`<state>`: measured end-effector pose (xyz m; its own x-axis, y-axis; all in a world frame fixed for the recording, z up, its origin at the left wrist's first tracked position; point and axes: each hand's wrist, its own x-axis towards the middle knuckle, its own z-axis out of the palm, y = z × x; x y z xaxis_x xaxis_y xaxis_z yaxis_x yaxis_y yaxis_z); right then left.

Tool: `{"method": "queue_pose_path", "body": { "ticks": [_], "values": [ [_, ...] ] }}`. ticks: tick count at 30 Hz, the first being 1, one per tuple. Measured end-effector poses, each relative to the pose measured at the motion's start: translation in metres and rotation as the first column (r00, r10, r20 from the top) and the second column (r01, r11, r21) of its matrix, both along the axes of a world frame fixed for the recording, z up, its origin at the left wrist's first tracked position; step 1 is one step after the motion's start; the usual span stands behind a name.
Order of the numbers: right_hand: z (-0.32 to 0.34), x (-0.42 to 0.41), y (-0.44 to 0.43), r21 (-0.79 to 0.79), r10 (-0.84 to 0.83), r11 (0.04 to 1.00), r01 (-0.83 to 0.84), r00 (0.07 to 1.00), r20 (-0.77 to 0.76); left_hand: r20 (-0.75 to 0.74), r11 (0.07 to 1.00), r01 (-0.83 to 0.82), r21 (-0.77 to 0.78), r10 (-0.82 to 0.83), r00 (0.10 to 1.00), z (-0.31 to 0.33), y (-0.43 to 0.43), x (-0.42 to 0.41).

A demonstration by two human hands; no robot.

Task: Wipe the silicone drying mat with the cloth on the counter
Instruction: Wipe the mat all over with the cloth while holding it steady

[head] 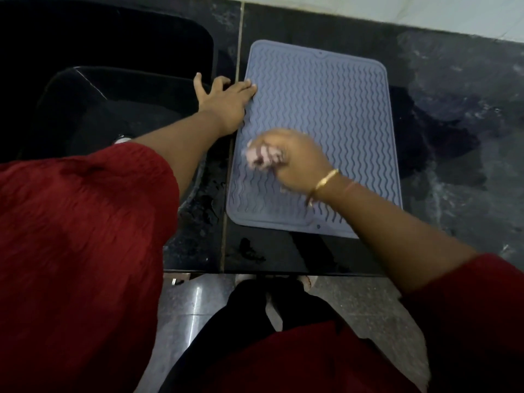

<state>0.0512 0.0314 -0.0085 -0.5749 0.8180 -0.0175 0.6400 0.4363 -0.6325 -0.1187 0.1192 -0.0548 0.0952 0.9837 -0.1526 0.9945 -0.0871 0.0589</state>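
Fingers, right hand [295, 160]: curled tight around a bunched-up cloth [262, 157], pale pinkish with dark marks, blurry so can't make out more than that.
Fingers, left hand [224, 100]: spread out flat, not gripping anything, fingertips pressing down on the left edge of the mat, with the thumb and outer fingers hanging over toward the sink side.
Mat [326, 114]: grey-blue silicone drying mat with wavy ridges all over, lying flat on the table, long side running away from the person, just right of the seam in the stone.
Cloth position: on the mat's near-left area, pretty much in the lower middle, pressed down under the right hand.
Table [453, 89]: dark polished stone with pale veining, looks wet in patches, a few droplets near the front edge.
Sink [107, 89]: black basin set in on the left, just beside the mat, left forearm crossing over its corner.
Wrist stuff: gold bangle [323, 184] on the right wrist, plus a thin thread band next to it.
Sleeves: loose red fabric [79, 222] on both arms, bunched up past the elbows.
Floor [192, 302]: shiny grey tile below the table edge, dark trousers visible.
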Motion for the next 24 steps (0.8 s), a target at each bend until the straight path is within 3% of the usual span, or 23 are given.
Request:
{"method": "queue_pose_path", "body": {
  "ticks": [2, 4, 6, 12, 15, 17, 21, 24],
  "values": [
    [-0.005, -0.007, 0.025, 0.076, -0.06, 0.996, 0.052, 0.992, 0.115, 0.007, 1.0, -0.001, 0.0, 0.001, 1.0, -0.001, 0.0, 0.0],
    [-0.017, -0.013, 0.026, 0.085, -0.021, 0.996, -0.003, 0.96, 0.28, 0.009, 1.0, -0.002, 0.012, 0.002, 1.0, -0.001, 0.0, 0.0],
    [-0.026, -0.011, 0.009, 0.077, 0.054, 0.993, -0.087, 0.934, 0.353, -0.006, 0.999, 0.003, 0.032, -0.003, 1.0, -0.001, 0.0, 0.001],
    [-0.016, 0.013, -0.065, 0.009, 0.198, 0.977, -0.215, 0.914, 0.354, -0.057, 1.0, 0.002, 0.02, -0.001, 0.998, 0.002, -0.002, 0.003],
    [-0.005, 0.016, -0.056, -0.151, 0.203, 0.972, -0.178, 0.965, 0.167, -0.045, 1.0, -0.014, 0.013, 0.014, 0.999, 0.002, -0.003, 0.005],
    [0.0, 0.013, -0.027, -0.14, 0.081, 0.988, -0.071, 0.994, 0.069, -0.026, 1.0, -0.021, 0.014, 0.021, 0.999, 0.002, -0.004, 0.006],
    [-0.011, 0.005, 0.037, 0.068, -0.085, 0.995, 0.069, 0.96, 0.266, -0.015, 0.999, -0.032, 0.007, 0.033, 0.999, 0.003, -0.006, 0.007],
    [-0.019, 0.007, 0.03, 0.075, -0.014, 0.997, -0.015, 0.932, 0.363, 0.016, 0.999, -0.041, 0.007, 0.041, 0.999, 0.004, -0.009, 0.008]
  ]
}}
